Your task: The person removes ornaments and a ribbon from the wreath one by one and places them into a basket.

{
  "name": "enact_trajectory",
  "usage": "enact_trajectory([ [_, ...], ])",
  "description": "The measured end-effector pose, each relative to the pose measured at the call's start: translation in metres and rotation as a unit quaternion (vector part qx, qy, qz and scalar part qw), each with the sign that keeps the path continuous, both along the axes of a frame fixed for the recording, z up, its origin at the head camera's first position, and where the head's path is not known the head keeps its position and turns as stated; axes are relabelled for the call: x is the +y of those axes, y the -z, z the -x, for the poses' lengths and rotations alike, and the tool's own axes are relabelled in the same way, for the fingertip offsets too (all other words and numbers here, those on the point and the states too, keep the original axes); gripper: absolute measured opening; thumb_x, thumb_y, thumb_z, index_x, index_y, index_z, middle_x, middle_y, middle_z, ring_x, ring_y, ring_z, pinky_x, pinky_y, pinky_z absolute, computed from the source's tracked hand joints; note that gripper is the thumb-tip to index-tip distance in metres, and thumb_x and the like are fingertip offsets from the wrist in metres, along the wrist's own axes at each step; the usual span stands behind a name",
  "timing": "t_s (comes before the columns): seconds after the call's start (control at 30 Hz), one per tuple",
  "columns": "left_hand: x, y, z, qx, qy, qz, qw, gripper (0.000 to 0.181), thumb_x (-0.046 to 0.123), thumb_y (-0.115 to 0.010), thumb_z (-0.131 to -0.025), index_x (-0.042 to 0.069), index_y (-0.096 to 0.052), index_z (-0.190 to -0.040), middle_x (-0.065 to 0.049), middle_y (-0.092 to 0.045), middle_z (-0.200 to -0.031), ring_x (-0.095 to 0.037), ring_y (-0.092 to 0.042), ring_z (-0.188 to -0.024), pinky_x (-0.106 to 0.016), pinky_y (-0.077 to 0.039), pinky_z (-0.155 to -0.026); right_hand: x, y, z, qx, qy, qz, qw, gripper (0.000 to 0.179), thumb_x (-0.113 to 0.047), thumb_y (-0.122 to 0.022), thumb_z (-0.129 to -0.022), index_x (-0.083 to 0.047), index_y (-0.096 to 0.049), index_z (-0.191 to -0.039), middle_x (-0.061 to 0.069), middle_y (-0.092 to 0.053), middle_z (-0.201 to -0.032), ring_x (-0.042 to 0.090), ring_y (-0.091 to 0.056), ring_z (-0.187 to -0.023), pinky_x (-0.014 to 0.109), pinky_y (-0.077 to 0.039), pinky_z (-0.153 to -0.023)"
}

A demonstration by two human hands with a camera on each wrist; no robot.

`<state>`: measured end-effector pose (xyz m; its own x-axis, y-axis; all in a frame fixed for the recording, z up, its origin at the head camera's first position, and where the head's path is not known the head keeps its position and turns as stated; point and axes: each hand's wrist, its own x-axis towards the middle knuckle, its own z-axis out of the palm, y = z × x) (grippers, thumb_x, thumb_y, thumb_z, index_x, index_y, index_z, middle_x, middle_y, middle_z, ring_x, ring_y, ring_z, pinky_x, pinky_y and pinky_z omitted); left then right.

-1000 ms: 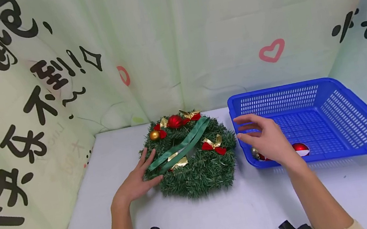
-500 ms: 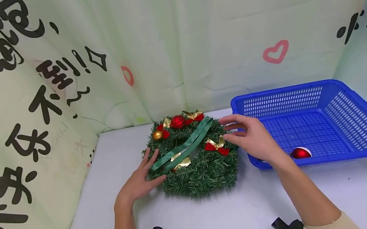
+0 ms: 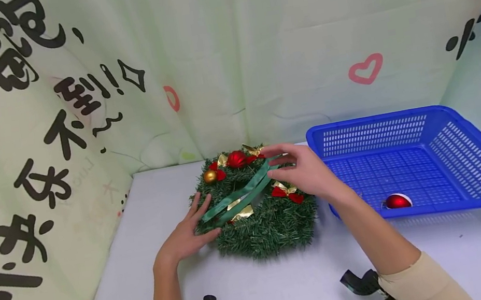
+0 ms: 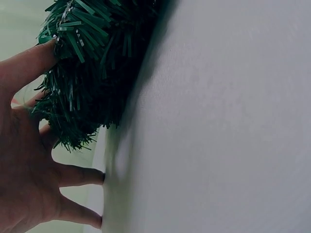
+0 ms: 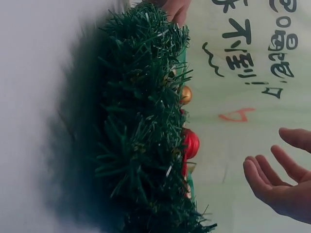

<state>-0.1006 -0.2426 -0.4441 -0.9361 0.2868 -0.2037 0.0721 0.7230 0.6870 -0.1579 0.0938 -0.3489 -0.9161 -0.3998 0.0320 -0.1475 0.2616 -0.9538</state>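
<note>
Light-looking, springy wreath (image 3: 265,232): we'd grip its rim. Left hand (image 3: 188,236) splays at nine o'clock; right hand (image 3: 304,169) hovers empty over two.

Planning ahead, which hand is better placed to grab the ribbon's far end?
Likely the right hand: it hovers by the far end of the ribbon, while the left hand touches the wreath.

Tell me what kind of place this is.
Probably a small curtained-off booth for tabletop work: printed curtains hang behind and on both sides of a pale table, which holds a decorated wreath and a blue basket.
</note>
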Motion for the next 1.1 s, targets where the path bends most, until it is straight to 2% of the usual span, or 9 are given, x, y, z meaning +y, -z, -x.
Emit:
enact_trajectory([
  [0.2,0.001,0.001,0.001,0.002,0.001,0.002,1.0,0.089,0.047,-0.067,-0.1,0.034,-0.012,-0.169,0.004,0.009,-0.177,-0.047,-0.019,-0.157,-0.071,-0.031,-0.117,-0.014,-0.004,0.013,-0.033,-0.022,0.029,0.9988,0.049,-0.011,-0.073,-0.097,-0.016,-0.061,-0.144,0.007,-0.061,-0.146,0.035,-0.058,-0.137,0.051,-0.05,-0.109],
  [0.47,0.002,0.0,0.002,-0.002,0.0,0.002,1.0,0.089,0.048,-0.067,-0.1,0.035,-0.012,-0.169,0.005,0.01,-0.177,-0.046,-0.017,-0.158,-0.071,-0.03,-0.117,-0.031,-0.008,0.028,-0.094,-0.025,0.067,0.993,0.051,-0.006,-0.072,-0.096,-0.015,-0.06,-0.145,0.01,-0.057,-0.15,0.032,-0.057,-0.138,0.051,-0.046,-0.115],
  [0.7,0.001,0.0,0.002,0.001,-0.001,0.003,1.0,0.089,0.047,-0.067,-0.1,0.035,-0.013,-0.169,0.004,0.009,-0.177,-0.046,-0.018,-0.158,-0.071,-0.03,-0.117,-0.047,-0.007,0.046,-0.117,-0.015,0.052,0.9917,0.05,-0.005,-0.073,-0.095,-0.017,-0.063,-0.143,0.008,-0.059,-0.147,0.031,-0.057,-0.137,0.051,-0.045,-0.115],
  [0.9,0.0,0.0,0.001,-0.003,-0.003,0.0,1.0,0.089,0.047,-0.067,-0.1,0.035,-0.013,-0.169,0.004,0.009,-0.177,-0.046,-0.017,-0.158,-0.071,-0.03,-0.118,-0.061,-0.001,0.065,-0.154,-0.007,0.072,0.9855,0.051,0.001,-0.066,-0.098,-0.009,-0.059,-0.147,0.016,-0.052,-0.153,0.035,-0.055,-0.138,0.05,-0.044,-0.116],
  [1.1,0.001,-0.002,0.0,-0.006,-0.005,-0.001,1.0,0.088,0.046,-0.067,-0.1,0.034,-0.013,-0.169,0.003,0.009,-0.177,-0.047,-0.016,-0.158,-0.072,-0.029,-0.117,-0.068,0.006,0.079,-0.165,0.002,0.043,0.9855,0.052,0.003,-0.064,-0.098,-0.01,-0.057,-0.147,0.016,-0.048,-0.156,0.035,-0.053,-0.138,0.049,-0.044,-0.116],
])
